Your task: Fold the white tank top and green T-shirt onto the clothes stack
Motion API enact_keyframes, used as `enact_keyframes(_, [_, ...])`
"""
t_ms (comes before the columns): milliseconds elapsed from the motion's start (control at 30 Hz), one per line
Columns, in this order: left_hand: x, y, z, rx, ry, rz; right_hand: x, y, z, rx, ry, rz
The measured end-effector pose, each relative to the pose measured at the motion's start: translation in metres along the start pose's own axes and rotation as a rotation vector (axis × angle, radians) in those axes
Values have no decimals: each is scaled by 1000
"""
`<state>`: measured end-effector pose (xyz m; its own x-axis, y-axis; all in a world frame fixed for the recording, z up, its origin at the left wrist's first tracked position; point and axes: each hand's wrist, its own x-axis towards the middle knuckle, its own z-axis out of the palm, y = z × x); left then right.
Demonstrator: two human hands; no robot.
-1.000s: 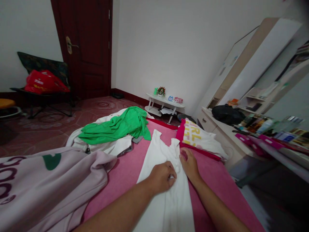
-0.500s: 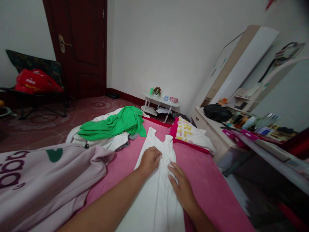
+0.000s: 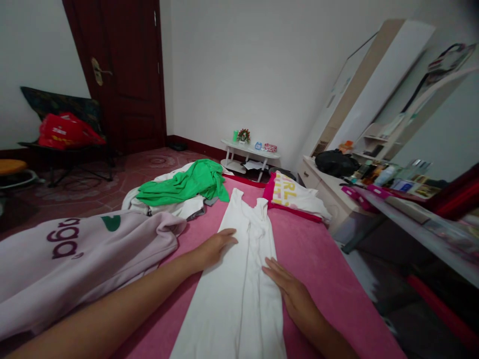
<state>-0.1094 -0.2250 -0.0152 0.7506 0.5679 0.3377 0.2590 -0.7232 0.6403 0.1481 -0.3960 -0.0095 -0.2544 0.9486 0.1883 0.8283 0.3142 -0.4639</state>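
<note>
A long white sleeveless dress [image 3: 232, 289] lies lengthwise on the pink bed cover [image 3: 314, 249], its straps pointing away from me and creases running down its middle. At its left edge, my left hand [image 3: 213, 249] rests with fingers stretched inward over the cloth. My right hand [image 3: 288, 284] lies along the right edge, its fingers flat on the fabric and nothing held. To the left is a pale pink sweatshirt [image 3: 123, 249] with dark lettering and a green patch.
Beyond the sweatshirt lies a heap with a green garment [image 3: 187, 184] on top. Folded white and red clothes [image 3: 295, 197] sit at the far right corner of the bed. A cluttered dresser [image 3: 333, 192] stands on the right; a small white table [image 3: 250, 148] is by the wall.
My left hand has moved from the middle of the dress to its left edge, and its fingers have straightened. My right hand has shifted slightly toward me and outward. The view has turned slightly left.
</note>
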Motion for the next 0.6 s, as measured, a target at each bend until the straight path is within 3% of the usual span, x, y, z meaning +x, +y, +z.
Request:
enact_keyframes(200, [-86, 56, -54, -35, -339, -1, -50, -21, -19, 14, -160, -104])
enact_keyframes(333, [-118, 92, -79, -14, -503, -45, -58, -32, -15, -17, -195, -236])
enact_keyframes(433, [-122, 108, -85, -32, -485, 10, -51, -41, -10, -50, -213, -232])
enact_keyframes(600, [-113, 120, -76, -104, -377, 60, -42, -52, -6, 77, -205, -252])
